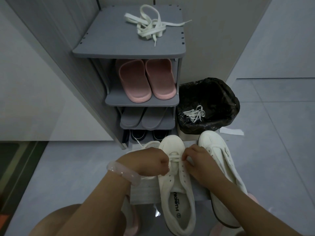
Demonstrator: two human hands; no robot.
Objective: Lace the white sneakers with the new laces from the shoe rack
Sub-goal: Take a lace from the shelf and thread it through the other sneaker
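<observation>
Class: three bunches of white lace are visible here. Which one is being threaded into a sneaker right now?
The lace crossing the lowest eyelets of the middle sneaker, pinched by the left hand and right hand. The others lie loose on the rack top and in the bin.

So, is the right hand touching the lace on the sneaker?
Touching. The head view shows the right hand pinching the lace at the sneaker eyelets, with no gap.

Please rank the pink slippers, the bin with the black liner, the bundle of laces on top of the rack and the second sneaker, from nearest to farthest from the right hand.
1. Second sneaker, just right of the right hand.
2. Bin, beyond it.
3. Pink slippers, rack shelf.
4. Lace bundle, rack top.
</observation>
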